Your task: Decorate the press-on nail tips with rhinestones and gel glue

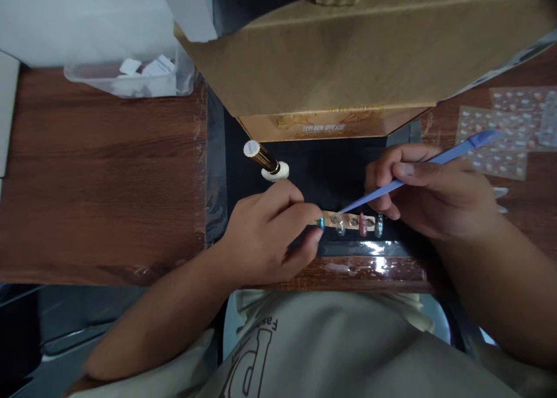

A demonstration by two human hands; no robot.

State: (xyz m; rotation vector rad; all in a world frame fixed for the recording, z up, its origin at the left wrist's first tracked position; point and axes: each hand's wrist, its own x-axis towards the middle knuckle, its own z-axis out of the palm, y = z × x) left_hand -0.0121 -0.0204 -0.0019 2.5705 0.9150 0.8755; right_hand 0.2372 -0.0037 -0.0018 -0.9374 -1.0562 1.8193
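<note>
A light strip (329, 219) with round silvery spots lies across the dark mat, carrying several false nails. At its left end, my left hand (272, 232) pinches a teal false nail (321, 221) between finger and thumb. Beside that are a clear glittery nail (340, 227), a pink nail (362, 225) and a blue-green glittery nail (379, 226). My right hand (439, 189) is closed round a slim blue-violet pointed stick (394, 184) with a flat far end. Its tip is at the strip, just above the clear nail; whether it touches is too small to tell.
Behind my left hand stands a small bottle with a dark, gold-lined cap (264, 157) and white base. A cardboard box (313, 61) rises close behind the mat (322, 172). Sticker sheets (491, 137) lie at right; a clear plastic bin (130, 79) sits back left.
</note>
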